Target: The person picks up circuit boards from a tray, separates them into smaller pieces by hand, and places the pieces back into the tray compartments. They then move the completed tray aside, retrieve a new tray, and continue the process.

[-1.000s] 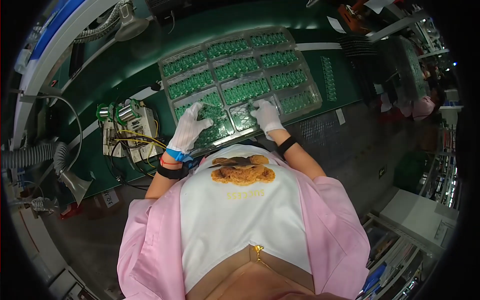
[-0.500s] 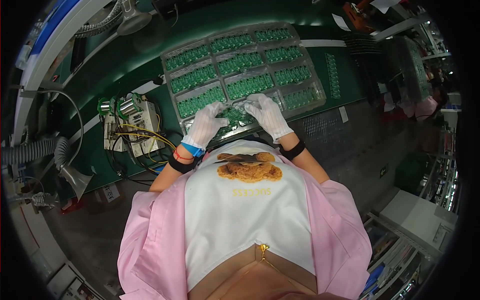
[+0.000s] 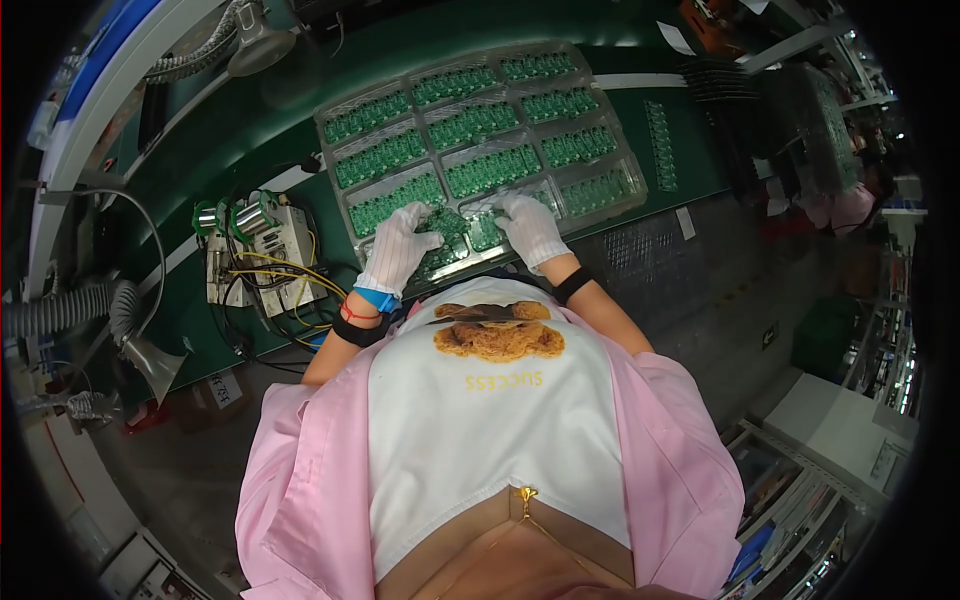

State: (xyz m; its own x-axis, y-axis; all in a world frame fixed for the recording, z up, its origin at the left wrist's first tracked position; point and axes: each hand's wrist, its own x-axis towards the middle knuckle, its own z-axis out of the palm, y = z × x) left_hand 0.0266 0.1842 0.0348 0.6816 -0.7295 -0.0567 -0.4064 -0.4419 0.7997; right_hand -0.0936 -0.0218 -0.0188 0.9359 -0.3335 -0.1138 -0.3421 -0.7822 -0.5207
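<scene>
A clear plastic tray (image 3: 622,130) on the bench is divided into compartments, most with rows of small green circuit boards (image 3: 492,170) standing close together. Both my hands wear white striped gloves and work over its near row. My left hand (image 3: 398,250) is curled, thumb and fingers closed on a bunch of green circuit boards (image 3: 447,232). My right hand (image 3: 532,230) is to the right of it, fingers bent together at the edge of a green circuit board (image 3: 486,232); its fingertips are partly hidden by the glove and the boards.
Left of the tray are white soldering units (image 3: 283,250) with solder spools and tangled cables. A fume hose nozzle (image 3: 152,362) hangs at the left. A strip of green boards (image 3: 661,146) lies right of the tray, before dark racks (image 3: 725,130).
My hands have moved slightly apart; the right one has shifted a little, and the boards between them show more plainly. My left hand keeps its hold. The view has shifted slightly.
</scene>
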